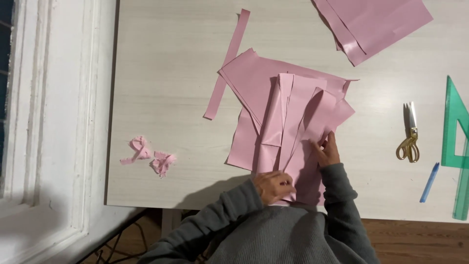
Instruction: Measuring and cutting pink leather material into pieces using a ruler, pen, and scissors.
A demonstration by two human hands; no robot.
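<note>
A pile of pink paper sheets (273,98), partly folded into long pleats, lies on the pale wood-grain table (166,63). My left hand (273,187) pinches the near end of the folded pink paper at the table's front edge. My right hand (327,150) presses its fingers on the right side of the same folded sheet. Both arms wear grey sleeves.
A long pink paper strip (227,63) lies left of the pile. Crumpled pink scraps (149,155) sit near the table's left front. More pink sheets (373,24) lie at the back right. Gold-handled scissors (409,134), a green set square (457,142) and a blue pen (429,182) lie at right. A white window frame (53,122) runs along the left.
</note>
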